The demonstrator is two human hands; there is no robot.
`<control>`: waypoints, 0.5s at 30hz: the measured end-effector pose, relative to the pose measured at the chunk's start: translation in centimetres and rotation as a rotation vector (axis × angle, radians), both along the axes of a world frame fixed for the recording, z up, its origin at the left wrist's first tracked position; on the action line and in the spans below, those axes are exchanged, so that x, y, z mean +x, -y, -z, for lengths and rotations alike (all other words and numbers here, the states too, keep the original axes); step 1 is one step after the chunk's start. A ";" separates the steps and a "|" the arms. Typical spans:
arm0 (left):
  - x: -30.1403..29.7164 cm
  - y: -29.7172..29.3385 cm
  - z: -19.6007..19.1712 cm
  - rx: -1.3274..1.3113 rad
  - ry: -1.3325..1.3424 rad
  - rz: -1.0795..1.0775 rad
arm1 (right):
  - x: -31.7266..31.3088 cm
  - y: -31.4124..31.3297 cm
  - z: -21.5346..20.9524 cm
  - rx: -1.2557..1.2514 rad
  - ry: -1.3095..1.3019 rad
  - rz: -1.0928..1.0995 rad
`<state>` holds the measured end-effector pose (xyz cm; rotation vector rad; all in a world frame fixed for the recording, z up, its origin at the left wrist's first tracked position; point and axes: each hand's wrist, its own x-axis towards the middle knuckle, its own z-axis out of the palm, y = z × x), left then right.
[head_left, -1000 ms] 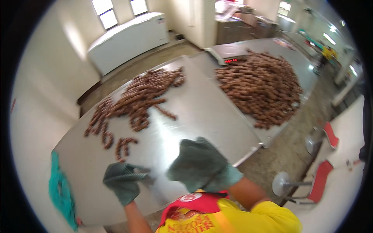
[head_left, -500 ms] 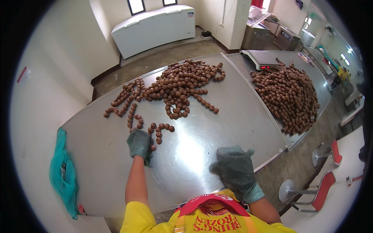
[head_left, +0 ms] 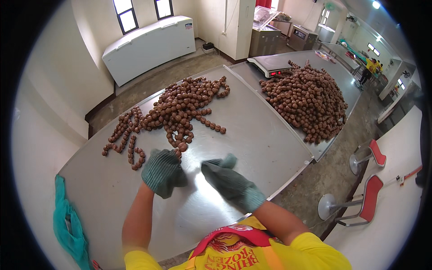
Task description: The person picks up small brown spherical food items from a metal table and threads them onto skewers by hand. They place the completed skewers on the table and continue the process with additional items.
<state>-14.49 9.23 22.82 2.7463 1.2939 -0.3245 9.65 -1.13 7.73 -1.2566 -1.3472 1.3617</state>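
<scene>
My left hand (head_left: 164, 173), in a grey-green knit glove, is closed on a string of linked sausages (head_left: 182, 147); a few brown, round links rise past the glove's far side. My right hand (head_left: 232, 182), gloved alike, is just to the right over the steel table (head_left: 261, 135). Its fingers stretch toward the left hand with the thumb apart, and nothing shows in it. Beyond the left glove lies a loose heap of sausage strings (head_left: 180, 101), with several strands trailing left and near.
A larger sausage mound (head_left: 310, 103) covers the adjoining table, beside a scale (head_left: 270, 65). Teal netting (head_left: 67, 225) hangs at the table's left edge. Red chairs (head_left: 370, 200) stand along the right wall. A white chest freezer (head_left: 150, 49) is at the back; people (head_left: 371, 67) stand far right.
My view has shifted rightward and up. The left hand has lifted its sausage string off the table. The right hand has moved inward, close to the left, its fingers now pointing toward it.
</scene>
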 end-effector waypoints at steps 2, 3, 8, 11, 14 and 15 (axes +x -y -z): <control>2.1 0.9 -2.9 0.067 0.004 0.041 | -1.7 -1.9 0.9 -0.016 -0.070 -0.047; 1.4 0.6 -2.2 0.116 0.062 0.038 | -2.1 -1.6 -0.3 -0.068 -0.119 -0.110; -4.1 -2.0 3.6 0.223 0.448 -0.178 | -3.3 0.2 -4.5 -0.335 -0.361 -0.426; -4.7 0.0 4.7 0.233 0.443 -0.314 | -1.8 1.8 -4.0 -0.645 -0.514 -0.408; -2.5 3.8 3.5 0.182 0.348 -0.394 | 1.6 3.7 -2.8 -0.918 -0.622 -0.290; -1.2 5.3 2.3 0.186 0.285 -0.353 | 2.5 4.1 -2.1 -0.939 -0.632 -0.260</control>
